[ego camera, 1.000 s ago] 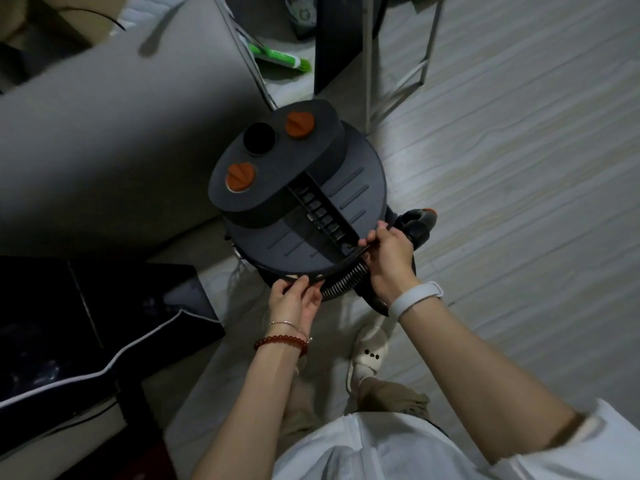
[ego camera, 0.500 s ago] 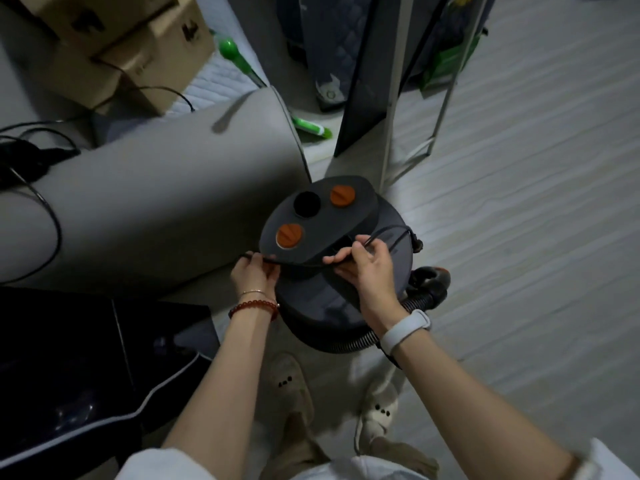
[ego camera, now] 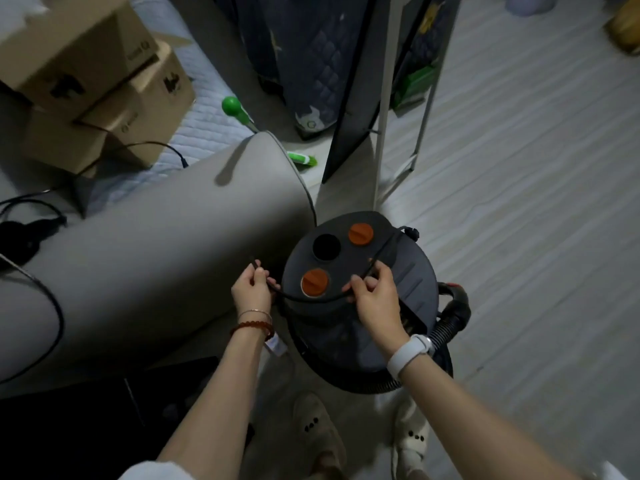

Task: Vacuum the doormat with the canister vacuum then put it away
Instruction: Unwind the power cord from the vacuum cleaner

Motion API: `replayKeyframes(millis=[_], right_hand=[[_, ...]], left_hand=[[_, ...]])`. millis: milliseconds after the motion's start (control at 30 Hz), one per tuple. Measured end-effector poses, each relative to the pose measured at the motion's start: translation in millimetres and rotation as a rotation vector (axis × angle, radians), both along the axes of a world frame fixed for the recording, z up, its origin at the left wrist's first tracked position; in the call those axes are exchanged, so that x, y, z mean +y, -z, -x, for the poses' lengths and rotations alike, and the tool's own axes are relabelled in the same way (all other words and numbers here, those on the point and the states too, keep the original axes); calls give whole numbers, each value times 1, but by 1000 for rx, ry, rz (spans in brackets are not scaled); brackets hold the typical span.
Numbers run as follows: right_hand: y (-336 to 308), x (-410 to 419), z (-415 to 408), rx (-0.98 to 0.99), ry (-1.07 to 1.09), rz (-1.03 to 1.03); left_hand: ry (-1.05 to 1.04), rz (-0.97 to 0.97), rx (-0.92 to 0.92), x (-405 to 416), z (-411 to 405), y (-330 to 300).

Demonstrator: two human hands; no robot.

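The dark grey canister vacuum [ego camera: 412,289] stands on the floor in front of my feet, with two orange knobs and a round black hole on its top. Its ribbed black hose [ego camera: 446,327] curls round its right side. A thin black power cord [ego camera: 311,297] sags across the front of the vacuum's top. My left hand [ego camera: 251,289] pinches one end of the cord just left of the canister. My right hand [ego camera: 372,294] grips the cord over the lid, and from there it runs up toward the canister's far right edge. No doormat is in view.
A large grey padded surface [ego camera: 138,258] lies close on the left, carrying cardboard boxes [ego camera: 97,81] and black cables [ego camera: 41,299]. A white metal frame [ego camera: 382,126] and dark panel stand just behind the vacuum. A green-handled brush [ego camera: 239,112] lies beyond. Pale wood floor [ego camera: 536,202] stretches right.
The view has risen and tilted up from the canister. My hands moved from its lower rim to its top, and now stretch the cord between them, farther apart than before.
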State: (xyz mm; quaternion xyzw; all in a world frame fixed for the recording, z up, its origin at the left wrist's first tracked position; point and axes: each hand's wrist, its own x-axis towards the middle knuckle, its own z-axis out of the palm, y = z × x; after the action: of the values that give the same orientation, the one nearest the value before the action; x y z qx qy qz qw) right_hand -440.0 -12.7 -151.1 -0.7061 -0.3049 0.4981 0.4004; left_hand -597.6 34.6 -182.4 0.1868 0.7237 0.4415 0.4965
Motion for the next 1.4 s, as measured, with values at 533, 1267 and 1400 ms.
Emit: replayKeyframes(millis=[533,1267,1400], right_hand=[[-2,4,-136,36,310,-182],[14,-141,-294,-252,447,-106],[10,-179,-280,-273,363,-82]], left_hand=[[717,-325,211,98,-212,-57],[842,-34,-39,-62,-371,-24],[769,45,-163,-114,-347,-21]])
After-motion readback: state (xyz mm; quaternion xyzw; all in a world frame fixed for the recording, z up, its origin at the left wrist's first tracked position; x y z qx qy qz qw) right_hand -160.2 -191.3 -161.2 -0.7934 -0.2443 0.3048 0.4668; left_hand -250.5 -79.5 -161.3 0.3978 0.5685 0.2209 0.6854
